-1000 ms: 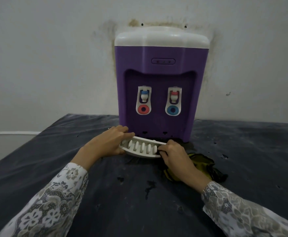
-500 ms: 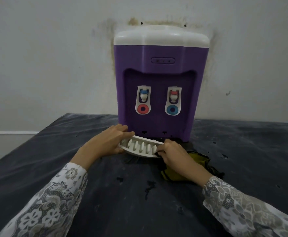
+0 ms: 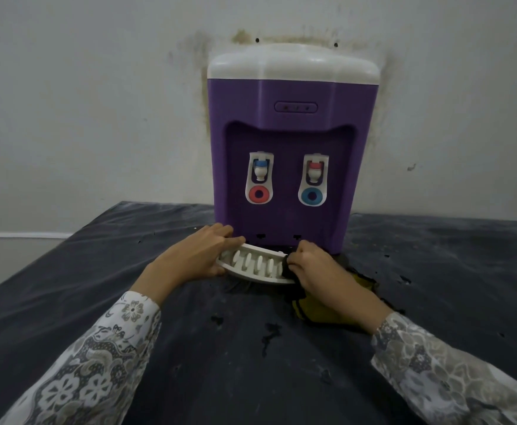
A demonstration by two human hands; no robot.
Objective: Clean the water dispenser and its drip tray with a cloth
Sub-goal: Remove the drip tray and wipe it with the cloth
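A purple water dispenser (image 3: pixel 291 142) with a white top and two taps stands against the wall at the back of the table. Just in front of its base lies the white slotted drip tray (image 3: pixel 255 268). My left hand (image 3: pixel 196 256) grips the tray's left end, thumb below and fingers over the far rim. My right hand (image 3: pixel 315 268) holds a dark yellow-and-black cloth (image 3: pixel 318 308) bunched against the tray's right end. Most of the cloth trails under my right wrist.
The table (image 3: pixel 98 271) has a dark, scuffed cover with small stains near the middle. The stained white wall (image 3: pixel 98 102) rises right behind the dispenser. The table's left edge drops off towards a pale floor (image 3: pixel 12 256).
Both hands and the tray have shifted slightly towards the dispenser. My right hand with the cloth has slid a little further onto the tray's right end.
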